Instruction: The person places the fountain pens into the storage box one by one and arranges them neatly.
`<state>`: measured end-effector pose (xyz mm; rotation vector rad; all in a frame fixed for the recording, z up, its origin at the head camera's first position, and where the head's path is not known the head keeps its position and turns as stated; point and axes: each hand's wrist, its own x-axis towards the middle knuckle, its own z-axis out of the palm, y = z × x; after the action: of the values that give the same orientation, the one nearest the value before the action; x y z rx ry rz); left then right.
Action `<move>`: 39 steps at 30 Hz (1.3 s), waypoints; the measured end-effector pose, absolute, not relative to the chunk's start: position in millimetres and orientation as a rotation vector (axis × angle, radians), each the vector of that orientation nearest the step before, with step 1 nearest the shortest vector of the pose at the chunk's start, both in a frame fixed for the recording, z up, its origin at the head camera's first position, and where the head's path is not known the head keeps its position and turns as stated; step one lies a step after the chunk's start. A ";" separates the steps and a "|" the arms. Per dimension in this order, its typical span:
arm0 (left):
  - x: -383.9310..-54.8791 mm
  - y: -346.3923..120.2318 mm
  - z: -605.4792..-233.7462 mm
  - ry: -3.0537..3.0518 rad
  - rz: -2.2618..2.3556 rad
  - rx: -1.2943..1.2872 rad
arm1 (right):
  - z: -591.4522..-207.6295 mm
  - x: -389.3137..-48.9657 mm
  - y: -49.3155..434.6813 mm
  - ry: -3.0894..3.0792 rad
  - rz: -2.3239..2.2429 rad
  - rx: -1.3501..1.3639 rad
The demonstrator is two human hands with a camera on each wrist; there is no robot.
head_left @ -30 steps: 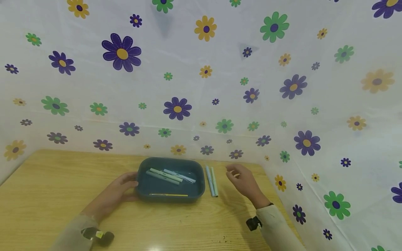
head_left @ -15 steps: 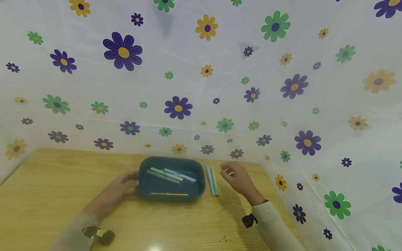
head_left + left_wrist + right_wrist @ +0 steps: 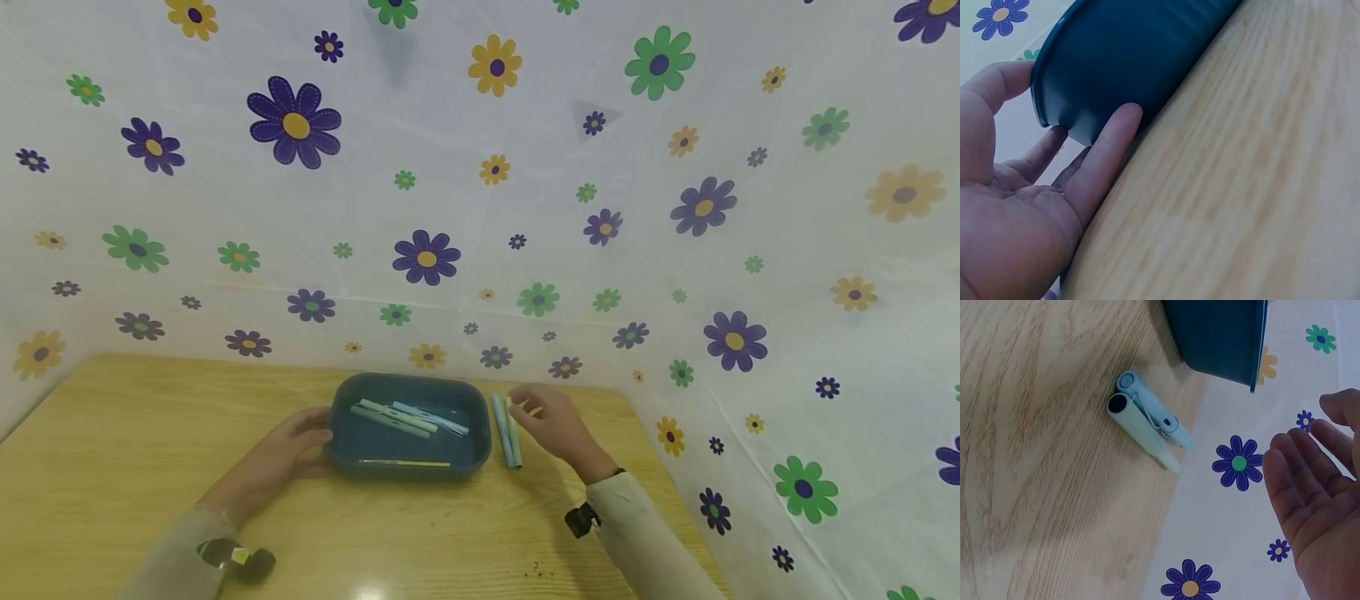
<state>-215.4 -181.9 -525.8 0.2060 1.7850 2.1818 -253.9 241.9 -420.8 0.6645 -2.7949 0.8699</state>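
Observation:
My left hand (image 3: pixel 279 450) rests against the left end of a dark blue plastic bin (image 3: pixel 358 442); in the left wrist view its fingers reach out to the bin's wall and rim. Inside the bin lie several pale green and pale blue pens (image 3: pixel 401 419) and a thin yellow stick (image 3: pixel 423 463). Just right of the bin, a light blue pen (image 3: pixel 1163 415) and a pale green pen (image 3: pixel 1144 434) lie side by side on the table. My right hand (image 3: pixel 553 425) hovers over their far ends, fingers loosely bent and holding nothing.
The bin and pens sit on a wooden table (image 3: pixel 405 542), close to its back edge. A white flower-printed cloth (image 3: pixel 450 208) rises behind it and along the right side. Small dark specks (image 3: pixel 536 571) mark the table's front right.
My right hand has moved left, from beside the two loose pens to over their far ends. The left hand and the bin have stayed in place.

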 end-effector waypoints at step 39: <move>-216.6 -182.9 -526.9 1.768 2.199 0.222 | -436.5 -254.6 164.5 -2.847 0.840 0.981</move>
<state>-216.6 -182.9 -526.9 0.2222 1.7681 2.1991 -254.6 164.5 -436.5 0.9812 -2.8471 0.8396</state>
